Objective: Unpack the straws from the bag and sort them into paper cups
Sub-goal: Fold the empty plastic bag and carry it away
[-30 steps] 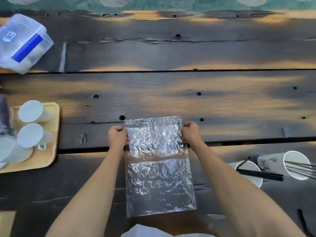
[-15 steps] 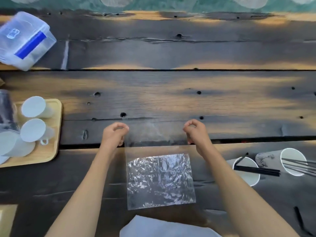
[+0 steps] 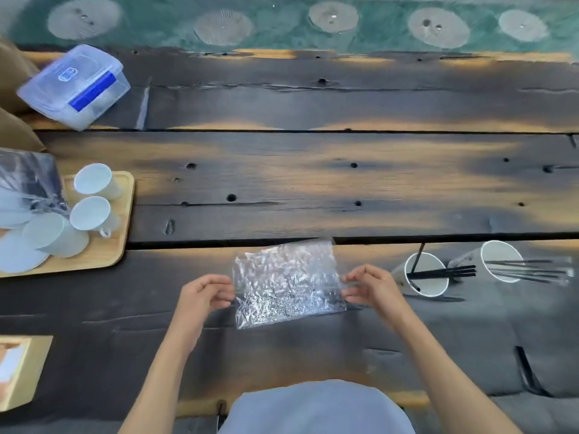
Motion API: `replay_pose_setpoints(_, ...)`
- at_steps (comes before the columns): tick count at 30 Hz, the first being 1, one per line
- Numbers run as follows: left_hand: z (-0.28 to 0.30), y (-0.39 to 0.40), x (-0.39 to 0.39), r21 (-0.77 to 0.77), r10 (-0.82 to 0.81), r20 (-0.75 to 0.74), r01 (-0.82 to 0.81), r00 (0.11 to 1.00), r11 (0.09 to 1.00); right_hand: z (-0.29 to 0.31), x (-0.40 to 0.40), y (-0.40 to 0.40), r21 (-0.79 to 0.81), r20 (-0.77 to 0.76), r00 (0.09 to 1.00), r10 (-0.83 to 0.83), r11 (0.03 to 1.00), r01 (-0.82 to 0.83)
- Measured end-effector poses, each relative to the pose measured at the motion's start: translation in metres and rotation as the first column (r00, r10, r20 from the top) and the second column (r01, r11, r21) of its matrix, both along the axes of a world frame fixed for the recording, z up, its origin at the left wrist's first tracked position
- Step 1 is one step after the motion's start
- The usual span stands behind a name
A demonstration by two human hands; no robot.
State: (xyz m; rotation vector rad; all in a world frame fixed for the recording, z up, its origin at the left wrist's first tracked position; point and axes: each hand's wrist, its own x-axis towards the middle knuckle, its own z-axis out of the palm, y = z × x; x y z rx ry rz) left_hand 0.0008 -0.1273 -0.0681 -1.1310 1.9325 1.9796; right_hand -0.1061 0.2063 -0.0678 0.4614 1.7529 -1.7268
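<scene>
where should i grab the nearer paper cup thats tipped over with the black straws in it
Take the nearer paper cup by its side wall just behind the rim, coming from above. It lies on its side with its mouth toward the camera and black straws sticking out to the right, so fingers at the mouth would knock them.

We are looking at a dark, scorched wooden table (image 3: 313,183) made of long planks with knots and small holes. Far left on it, a clear plastic storage box (image 3: 75,86) with a blue label is sitting tilted. Nearer, a light wooden tray (image 3: 120,233) is lying at the left edge, carrying white mugs (image 3: 92,214) and a crumpled clear wrapper (image 3: 28,180); white round plates (image 3: 15,258) are overlapping its near side. A yellow box (image 3: 22,371) is showing at the lower left. Beyond the table, green flooring (image 3: 282,26) with pale round patches is running across the top.
</scene>
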Motion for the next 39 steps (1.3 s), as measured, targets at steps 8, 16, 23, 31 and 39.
replay_pose_setpoints(8,-0.025,0.021,0.037,0.012,0.008,0.153,-0.01,0.988,1.0,-0.036,0.031,0.008,0.12,0.076,0.997,0.0,0.993,-0.009)
replay_pose_setpoints(16,-0.035,0.031,0.048,-0.085,0.225,0.203,-0.211,0.953,0.974,-0.052,0.04,0.005,0.362,0.049,0.999,-0.009,0.932,-0.01)
replay_pose_setpoints(23,-0.044,0.098,-0.001,0.043,-0.075,0.199,0.068,0.977,0.997,-0.046,0.053,-0.087,0.189,0.134,0.956,0.262,0.94,-0.284)
replay_pose_setpoints(31,-0.068,0.055,-0.002,0.202,0.209,0.378,-0.301,0.902,0.932,-0.071,0.031,-0.051,0.214,0.342,0.93,-0.135,0.975,0.063)
replay_pose_setpoints(39,-0.055,0.065,-0.043,0.249,-0.018,0.281,-0.055,0.96,0.967,-0.052,-0.004,-0.081,0.076,0.315,0.949,-0.024,0.997,0.0)
